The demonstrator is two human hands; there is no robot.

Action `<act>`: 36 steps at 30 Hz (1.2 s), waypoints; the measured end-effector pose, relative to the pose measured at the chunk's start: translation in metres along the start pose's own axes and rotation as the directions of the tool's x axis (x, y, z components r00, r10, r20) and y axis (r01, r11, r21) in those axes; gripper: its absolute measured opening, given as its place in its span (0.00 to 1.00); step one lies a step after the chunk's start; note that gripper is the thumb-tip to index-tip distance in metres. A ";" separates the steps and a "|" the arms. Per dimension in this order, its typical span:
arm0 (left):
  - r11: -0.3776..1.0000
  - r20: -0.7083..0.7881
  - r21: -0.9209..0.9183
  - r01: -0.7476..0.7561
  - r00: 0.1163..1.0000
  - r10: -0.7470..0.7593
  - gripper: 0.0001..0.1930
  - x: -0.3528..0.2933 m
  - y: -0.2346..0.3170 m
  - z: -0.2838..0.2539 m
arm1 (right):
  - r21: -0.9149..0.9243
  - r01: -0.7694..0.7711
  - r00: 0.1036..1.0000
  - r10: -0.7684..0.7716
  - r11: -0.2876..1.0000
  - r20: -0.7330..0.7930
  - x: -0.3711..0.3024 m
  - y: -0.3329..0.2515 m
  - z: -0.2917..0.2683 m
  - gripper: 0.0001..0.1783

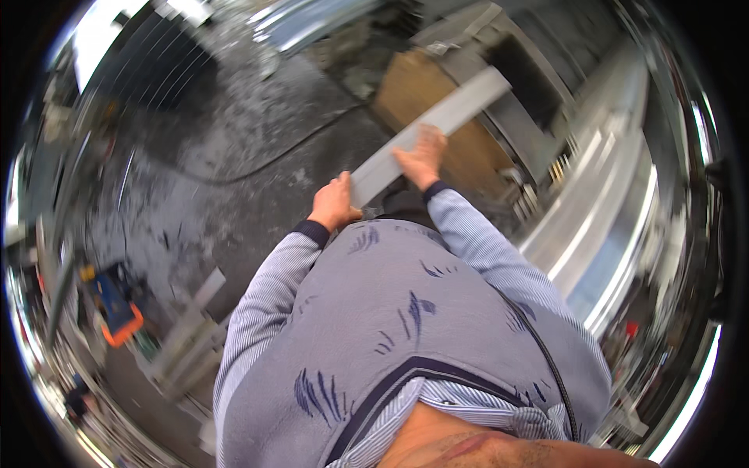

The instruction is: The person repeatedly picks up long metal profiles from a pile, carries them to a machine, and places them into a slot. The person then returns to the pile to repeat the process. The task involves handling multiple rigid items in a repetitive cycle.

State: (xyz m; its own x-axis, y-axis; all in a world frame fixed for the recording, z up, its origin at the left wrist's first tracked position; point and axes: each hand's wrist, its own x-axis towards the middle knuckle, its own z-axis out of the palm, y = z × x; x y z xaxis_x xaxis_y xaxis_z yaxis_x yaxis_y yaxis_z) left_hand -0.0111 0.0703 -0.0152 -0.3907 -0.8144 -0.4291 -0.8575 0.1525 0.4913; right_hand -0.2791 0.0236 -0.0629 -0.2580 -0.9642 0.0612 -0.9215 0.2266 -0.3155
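A long, flat, light-grey metal-looking bar (472, 95) is held in front of my body, slanting from near left to far right. Its near end is in my left hand (335, 204), whose fingers close round the edge. Farther along, my right hand (422, 156) grips the same bar, with its thumb and fingers over the top. Below the bar's far part is a brown panel (417, 84) on the side of a grey machine or bench; whether the bar touches it I cannot tell. Motion blurs the bar slightly.
Long silvery profiles (593, 210) lie to my right. A dark cable (238, 181) curves over the stained grey floor (261, 117). Shiny strips (308, 22) lie at the far side. At lower left are a blue and orange object (117, 304) and grey metal pieces (187, 347).
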 end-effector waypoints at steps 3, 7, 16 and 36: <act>0.999 -0.041 -0.023 0.034 0.999 -0.035 0.44 -0.032 -0.016 -0.007 | 0.252 -0.077 0.946 0.151 0.965 -0.288 -0.009 0.026 0.007 0.49; 1.000 -0.044 -0.018 0.023 0.999 -0.024 0.42 -0.067 -0.056 -0.010 | 0.807 -0.319 0.947 0.129 0.497 0.295 0.016 0.073 0.030 0.26; 0.960 -0.221 -0.110 0.258 0.935 -0.276 0.41 -0.204 -0.138 0.024 | 0.487 -0.866 0.495 -0.068 -0.113 0.866 0.035 -0.033 0.137 0.13; -0.409 0.328 -0.872 0.270 -0.296 -0.897 0.48 -0.408 -0.088 0.232 | 0.120 -0.482 -0.140 -0.211 0.868 0.967 -0.006 -0.210 0.273 0.17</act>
State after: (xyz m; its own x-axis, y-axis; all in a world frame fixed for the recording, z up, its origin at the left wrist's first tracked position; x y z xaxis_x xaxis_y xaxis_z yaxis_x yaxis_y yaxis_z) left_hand 0.1462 0.5185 -0.0593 0.7749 0.2886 -0.5624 0.5369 -0.7701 0.3446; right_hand -0.0045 -0.0559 -0.2559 0.5116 -0.0460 -0.8580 -0.6404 0.6454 -0.4165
